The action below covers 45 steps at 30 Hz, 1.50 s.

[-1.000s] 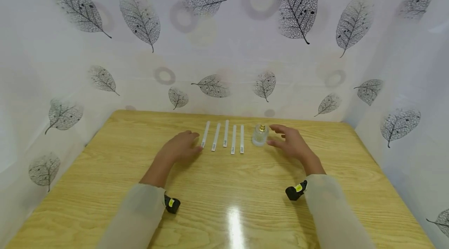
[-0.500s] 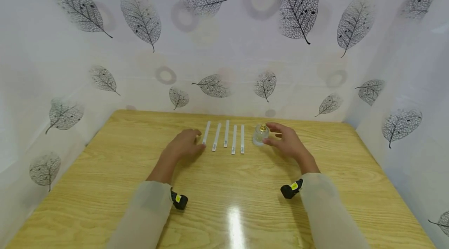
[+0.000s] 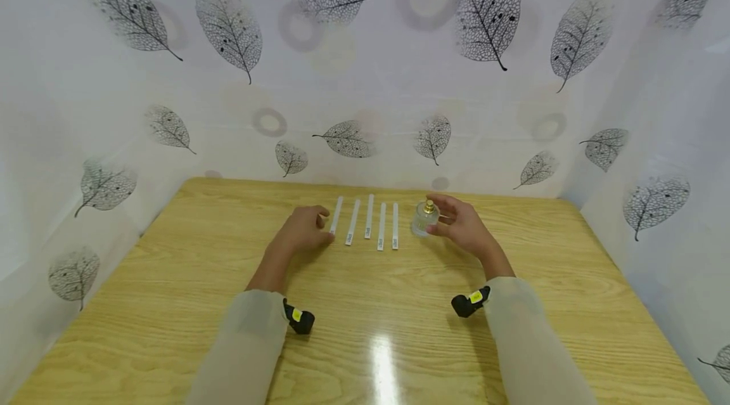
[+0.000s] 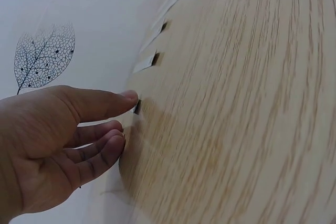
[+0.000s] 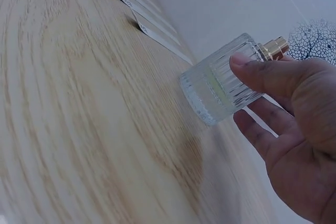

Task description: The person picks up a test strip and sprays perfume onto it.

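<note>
While the left sleeve (image 3: 242, 341) stretches up the desk (image 3: 365, 291), the left hand (image 3: 298, 227) opens our line, its fingers relaxed and loosely bent, thumb apart from the rest, with nothing seen clasped between them. Behind those fingers, toward the person, a black device (image 3: 303, 322) rides on the wrist. Right at the thumb tip, look, lies the near end of the first strip (image 3: 338, 212), white, flat, running away past the fingers; whether they actually touch, I cannot tell. Just right of those fingers comes the second strip (image 3: 353, 221), leaning the same way, then the third strip (image 3: 369, 216), set a little farther back, then the fourth strip (image 3: 381, 226) and the fifth strip (image 3: 395, 226), almost parallel, well apart from the left fingers.

And now the glass bottle (image 3: 422, 221), just right of the fifth strip, upright, and the right hand (image 3: 463, 226) has it: thumb on the near side, other fingers curled behind, gripping the ribbed glass, the gold neck (image 5: 274, 49) above the thumb tip. Behind these fingers sits a second black device (image 3: 469, 303), then the right sleeve (image 3: 536, 335). Beyond both sets of fingers rises a pale backdrop (image 3: 371, 91) printed with leaves (image 3: 489, 9).
</note>
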### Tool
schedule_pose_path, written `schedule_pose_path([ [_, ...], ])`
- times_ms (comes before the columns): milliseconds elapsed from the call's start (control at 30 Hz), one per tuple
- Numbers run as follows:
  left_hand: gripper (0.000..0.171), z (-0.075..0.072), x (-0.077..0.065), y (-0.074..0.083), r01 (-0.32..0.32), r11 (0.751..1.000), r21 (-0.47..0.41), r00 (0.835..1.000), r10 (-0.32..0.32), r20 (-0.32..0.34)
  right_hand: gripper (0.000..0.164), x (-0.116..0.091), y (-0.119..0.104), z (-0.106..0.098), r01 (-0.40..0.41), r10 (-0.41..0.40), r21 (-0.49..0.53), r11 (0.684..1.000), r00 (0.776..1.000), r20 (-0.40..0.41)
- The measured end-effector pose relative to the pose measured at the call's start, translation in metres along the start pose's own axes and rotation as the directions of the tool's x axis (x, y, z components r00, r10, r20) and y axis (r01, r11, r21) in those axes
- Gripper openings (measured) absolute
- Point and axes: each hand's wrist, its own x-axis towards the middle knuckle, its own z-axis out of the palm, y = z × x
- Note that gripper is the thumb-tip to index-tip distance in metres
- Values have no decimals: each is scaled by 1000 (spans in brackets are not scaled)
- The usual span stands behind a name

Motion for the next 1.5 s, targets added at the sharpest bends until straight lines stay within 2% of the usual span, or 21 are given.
schedule_pose_path([
  [233, 60, 0, 0, 2, -6, 1000, -11, 1000, 6, -6, 66, 1, 2, 1, -2, 2, 61, 998, 1000, -6],
  [467, 62, 3, 2, 5, 17, 1000, -21, 1000, -17, -1, 66, 1, 1, 2, -14, 16, 53, 998, 999, -43],
  [567, 62, 5, 3, 5, 31, 999, -26, 1000, -31, -4, 71, 1, 3, 4, -18, 22, 63, 998, 997, -68],
  [767, 59, 5, 1, 5, 58, 997, -48, 998, -59, -28, 93, 4, 8, 8, 14, -3, 84, 996, 992, -125],
  [900, 55, 2, -1, 7, 59, 997, -59, 997, -61, -41, 97, 3, 7, 11, 30, -19, 82, 996, 991, -130],
  [1133, 57, 2, -3, 8, 103, 987, -120, 992, -111, -61, 92, 2, 3, 16, 51, -40, 131, 990, 996, -85],
  [1500, 56, 4, -3, 11, 159, 965, -209, 982, -177, -69, 80, 4, 1, 20, 24, -10, 117, 993, 993, -118],
])
